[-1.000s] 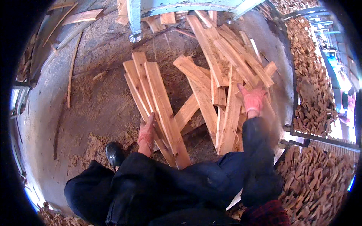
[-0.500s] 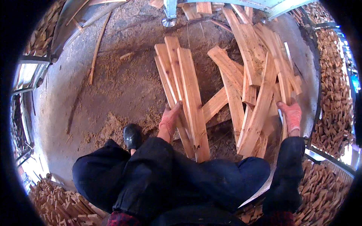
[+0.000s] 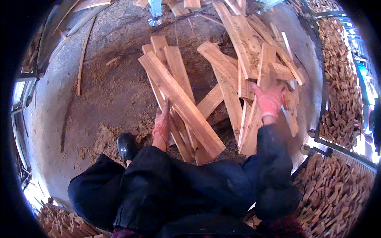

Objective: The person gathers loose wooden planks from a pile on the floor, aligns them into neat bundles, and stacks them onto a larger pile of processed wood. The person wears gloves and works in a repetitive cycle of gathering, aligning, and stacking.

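My left hand (image 3: pixel 162 123), in a pinkish-red glove, grips the left edge of a small stack of rough wooden planks (image 3: pixel 179 69) in front of my legs. Across the top of that stack a further plank (image 3: pixel 183 105) slants from upper left to lower right. Over the loose pile on the right is my right hand (image 3: pixel 270 101), gloved alike. Its thumb stands apart from the fingers, whose tips are slightly blurred. Just under it runs a long plank (image 3: pixel 251 133) of the pile; whether the fingertips touch it I cannot tell.
Sawdust (image 3: pixel 107 139) covers much of the concrete floor. A thin wood strip (image 3: pixel 85 59) lies at left. A pale blue metal leg (image 3: pixel 155 14) stands at the far side. Stacked wood pieces (image 3: pixel 341 87) fill racks at right, with more (image 3: pixel 337 190) at lower right.
A plank now lies slantwise on the left stack. My right hand has moved leftward from the pile's right edge to over its middle. The whole view has shifted somewhat.
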Action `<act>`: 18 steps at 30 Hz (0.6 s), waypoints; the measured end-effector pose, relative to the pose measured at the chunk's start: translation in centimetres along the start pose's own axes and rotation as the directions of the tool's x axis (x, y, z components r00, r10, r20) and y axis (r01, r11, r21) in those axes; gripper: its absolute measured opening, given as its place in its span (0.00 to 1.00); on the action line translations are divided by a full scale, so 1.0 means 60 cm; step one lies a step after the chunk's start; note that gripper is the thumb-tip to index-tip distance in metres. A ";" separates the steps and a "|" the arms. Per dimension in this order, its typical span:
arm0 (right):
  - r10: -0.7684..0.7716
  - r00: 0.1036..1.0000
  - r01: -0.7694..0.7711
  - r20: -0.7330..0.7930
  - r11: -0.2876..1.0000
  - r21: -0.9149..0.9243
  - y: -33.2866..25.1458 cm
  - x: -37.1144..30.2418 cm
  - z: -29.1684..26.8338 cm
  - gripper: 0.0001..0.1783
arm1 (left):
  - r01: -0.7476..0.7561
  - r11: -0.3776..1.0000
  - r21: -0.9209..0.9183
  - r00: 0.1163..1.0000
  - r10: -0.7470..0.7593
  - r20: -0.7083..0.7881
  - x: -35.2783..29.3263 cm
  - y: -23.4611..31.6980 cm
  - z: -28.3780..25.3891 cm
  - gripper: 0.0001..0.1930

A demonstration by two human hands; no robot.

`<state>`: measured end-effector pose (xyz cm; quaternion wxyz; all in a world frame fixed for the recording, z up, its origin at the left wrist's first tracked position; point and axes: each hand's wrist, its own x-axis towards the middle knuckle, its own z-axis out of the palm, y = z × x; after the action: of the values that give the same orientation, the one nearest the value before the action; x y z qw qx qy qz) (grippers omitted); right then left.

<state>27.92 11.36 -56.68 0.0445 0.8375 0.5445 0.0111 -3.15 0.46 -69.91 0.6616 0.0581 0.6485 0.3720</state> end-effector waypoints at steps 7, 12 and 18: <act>0.014 0.996 -0.025 0.084 0.991 0.130 0.039 -0.072 0.085 0.61 | -0.061 0.996 0.061 0.988 0.069 -0.137 0.009 0.005 -0.005 0.46; 0.055 0.978 -0.048 0.203 0.998 -0.043 0.010 -0.101 0.036 0.62 | -0.107 0.994 -0.014 0.986 0.104 -0.132 0.014 0.019 0.008 0.47; -0.037 0.991 -0.082 0.129 0.598 0.797 0.018 -0.161 -0.003 0.48 | -0.068 0.997 0.034 0.987 0.072 -0.144 0.018 0.022 0.003 0.50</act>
<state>24.99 2.12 -56.11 -0.2998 0.7741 0.4769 -0.2890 -3.68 2.06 -70.01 0.5982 0.0634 0.6979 0.3888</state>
